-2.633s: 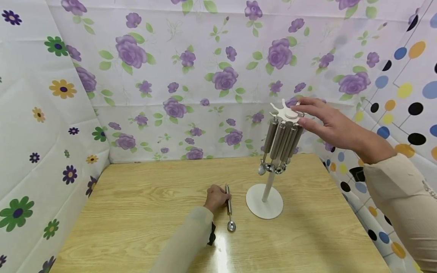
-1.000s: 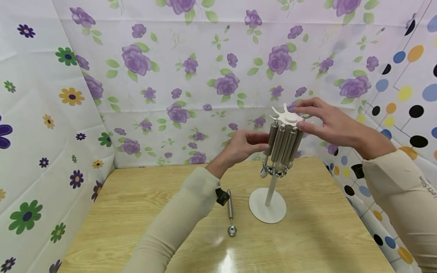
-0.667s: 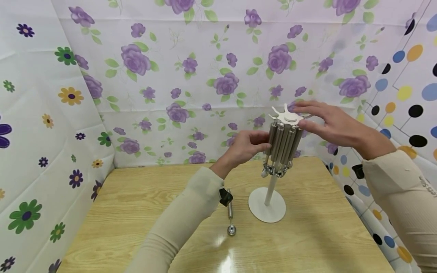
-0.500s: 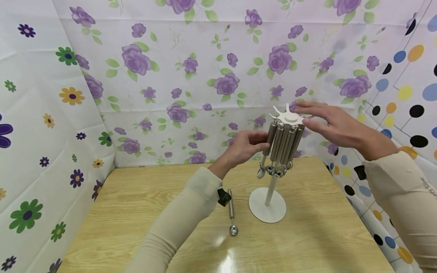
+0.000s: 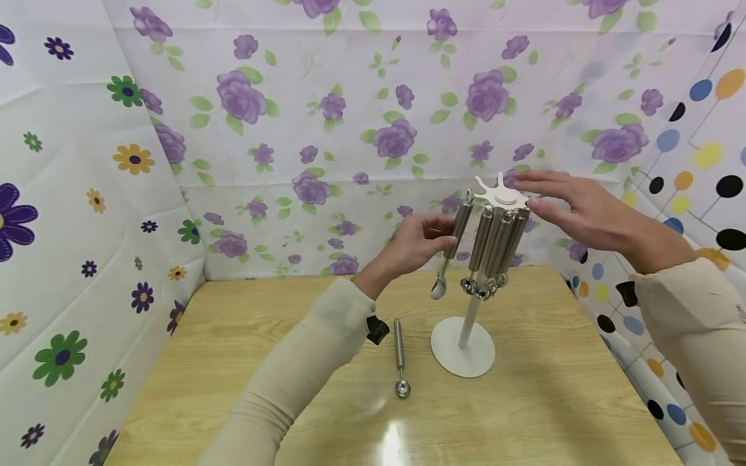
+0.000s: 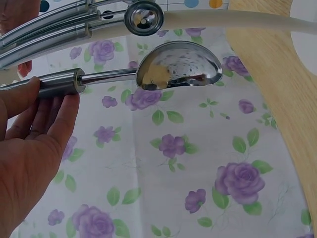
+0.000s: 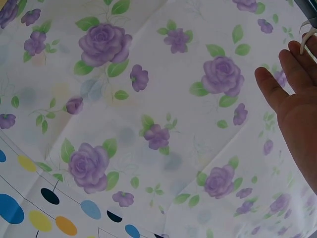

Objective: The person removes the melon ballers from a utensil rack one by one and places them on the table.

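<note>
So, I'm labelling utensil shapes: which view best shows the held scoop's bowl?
Left wrist: the scoop's bowl appears large and unobstructed. Head shows it small, below the left hand; right wrist doesn't show it.

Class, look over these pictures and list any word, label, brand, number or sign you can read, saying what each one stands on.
Readable texts: none.
Right sleeve: a small dark mark at the head view's edge, too blurred to read or to tell whether it is lettering.
Scoop in the left hand, scoop on the table and white stand: no lettering visible.
</note>
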Tool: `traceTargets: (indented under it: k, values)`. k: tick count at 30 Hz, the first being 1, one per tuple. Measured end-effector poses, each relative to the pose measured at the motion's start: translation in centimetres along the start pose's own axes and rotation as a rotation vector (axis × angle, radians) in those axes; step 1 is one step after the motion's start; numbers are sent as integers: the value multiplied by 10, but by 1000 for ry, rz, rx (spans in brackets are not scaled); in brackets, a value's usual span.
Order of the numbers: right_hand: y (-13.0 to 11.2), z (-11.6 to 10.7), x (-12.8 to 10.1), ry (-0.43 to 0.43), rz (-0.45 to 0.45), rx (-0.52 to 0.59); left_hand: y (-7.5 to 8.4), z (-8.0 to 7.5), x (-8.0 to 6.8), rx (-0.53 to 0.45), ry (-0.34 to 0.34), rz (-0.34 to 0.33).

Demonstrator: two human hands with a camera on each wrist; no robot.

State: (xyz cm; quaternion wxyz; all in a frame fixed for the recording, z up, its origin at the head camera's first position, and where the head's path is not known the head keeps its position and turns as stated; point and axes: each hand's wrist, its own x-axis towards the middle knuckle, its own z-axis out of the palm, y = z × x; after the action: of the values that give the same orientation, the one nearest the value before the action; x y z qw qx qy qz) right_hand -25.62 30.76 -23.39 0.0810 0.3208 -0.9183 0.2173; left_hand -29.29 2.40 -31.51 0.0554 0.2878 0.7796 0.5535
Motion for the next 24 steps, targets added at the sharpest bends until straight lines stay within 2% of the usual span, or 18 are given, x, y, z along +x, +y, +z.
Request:
traceTargets:
  k: [8, 13, 20, 24]
  values:
    - [0, -4, 0, -4, 6, -19, 1, -10, -5, -7, 48, -6]
    - [-2, -5, 0, -10, 26, -20, -11, -15, -12, -9, 54, -9]
    - [1, -2, -1, -25, 56, -24, -31, -22, -29, -37, 81, -62]
    - [-2, -2, -2, -18, 63, -37, -40, -26, -37, -53, 121, -72]
